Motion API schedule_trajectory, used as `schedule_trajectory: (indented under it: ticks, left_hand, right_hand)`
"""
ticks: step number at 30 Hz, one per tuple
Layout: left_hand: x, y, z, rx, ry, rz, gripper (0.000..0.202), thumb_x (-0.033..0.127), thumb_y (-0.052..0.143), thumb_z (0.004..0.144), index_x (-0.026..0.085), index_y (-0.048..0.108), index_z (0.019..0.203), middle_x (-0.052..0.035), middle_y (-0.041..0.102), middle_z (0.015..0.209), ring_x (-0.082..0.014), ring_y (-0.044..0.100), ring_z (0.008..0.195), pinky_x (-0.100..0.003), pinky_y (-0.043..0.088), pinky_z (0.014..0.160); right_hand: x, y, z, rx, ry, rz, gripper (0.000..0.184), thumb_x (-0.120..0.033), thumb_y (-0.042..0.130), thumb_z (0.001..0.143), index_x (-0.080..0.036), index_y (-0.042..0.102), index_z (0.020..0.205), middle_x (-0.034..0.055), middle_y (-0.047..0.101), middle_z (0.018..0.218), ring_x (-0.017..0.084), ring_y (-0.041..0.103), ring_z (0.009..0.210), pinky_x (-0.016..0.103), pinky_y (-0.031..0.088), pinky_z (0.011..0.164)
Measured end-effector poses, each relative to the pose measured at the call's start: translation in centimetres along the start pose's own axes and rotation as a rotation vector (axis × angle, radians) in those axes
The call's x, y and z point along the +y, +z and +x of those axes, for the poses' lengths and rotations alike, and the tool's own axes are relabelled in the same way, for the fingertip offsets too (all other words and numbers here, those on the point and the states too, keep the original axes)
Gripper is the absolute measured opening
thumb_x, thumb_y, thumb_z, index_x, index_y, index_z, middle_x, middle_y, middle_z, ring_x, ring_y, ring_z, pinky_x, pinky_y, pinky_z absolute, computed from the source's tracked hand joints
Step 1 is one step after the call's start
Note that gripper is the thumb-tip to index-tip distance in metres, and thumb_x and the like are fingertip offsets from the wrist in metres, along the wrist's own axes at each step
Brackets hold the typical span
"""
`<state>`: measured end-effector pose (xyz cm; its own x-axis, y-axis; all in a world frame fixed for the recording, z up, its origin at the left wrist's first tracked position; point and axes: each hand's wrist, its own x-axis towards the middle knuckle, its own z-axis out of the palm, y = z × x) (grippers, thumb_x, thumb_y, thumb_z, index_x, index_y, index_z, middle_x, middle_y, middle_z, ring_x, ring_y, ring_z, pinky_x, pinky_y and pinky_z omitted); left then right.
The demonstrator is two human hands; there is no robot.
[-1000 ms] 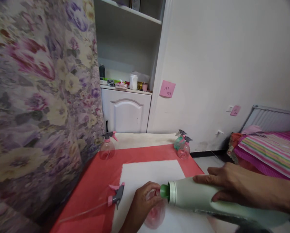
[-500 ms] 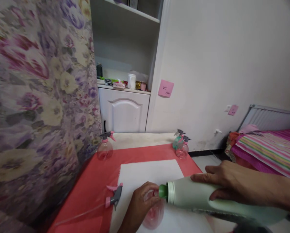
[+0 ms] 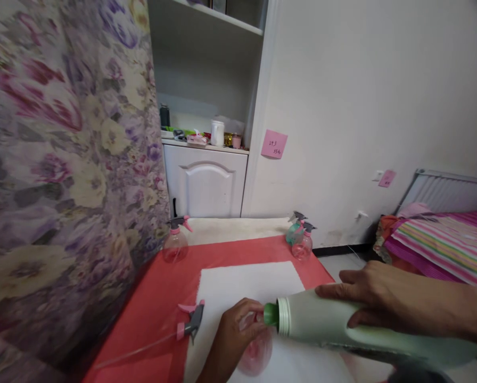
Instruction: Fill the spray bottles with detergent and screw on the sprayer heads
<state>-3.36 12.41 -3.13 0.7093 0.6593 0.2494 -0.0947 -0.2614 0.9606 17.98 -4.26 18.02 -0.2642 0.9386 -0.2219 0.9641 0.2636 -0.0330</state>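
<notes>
Near the front of the table, my left hand [image 3: 237,331] is closed around the neck of a clear pink spray bottle [image 3: 257,354] with its top off. My right hand [image 3: 376,298] grips a large pale green jug [image 3: 316,318], tipped on its side. The jug's green spout [image 3: 270,314] meets the bottle's mouth at my left fingers; whether liquid flows, I cannot tell. To the left lies a loose grey and pink spray trigger [image 3: 192,321] with a long clear tube, partly over the white cloth [image 3: 242,282].
A clear spray bottle [image 3: 175,247] stands at the table's back left. Another clear bottle [image 3: 302,247] and a green one [image 3: 293,232] stand together at the back right. A floral curtain [image 3: 71,159] hangs along the left. Beyond the table is a white cabinet [image 3: 206,178]; a bed [image 3: 442,234] is at right.
The whole view has shifted slightly. Both hands keep their grips, and the tipped jug remains at the bottle's mouth.
</notes>
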Motion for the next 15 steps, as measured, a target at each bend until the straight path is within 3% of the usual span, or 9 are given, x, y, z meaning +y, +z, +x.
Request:
schedule_trajectory:
  ticks: [15]
  left_hand:
    - [-0.01,-0.04,-0.02,0.007,0.025,0.024,0.012,0.021,0.069,0.074,0.021,0.073,0.085,-0.0036,0.07,0.088,-0.0207,0.064,0.088,-0.028,0.047,0.081]
  right_hand:
    - [-0.18,-0.22,0.02,0.022,-0.002,-0.027,0.037,-0.042,0.044,0.096,-0.032,0.051,0.132,0.0055,0.069,0.091,0.019,0.068,0.067,0.028,0.041,0.054]
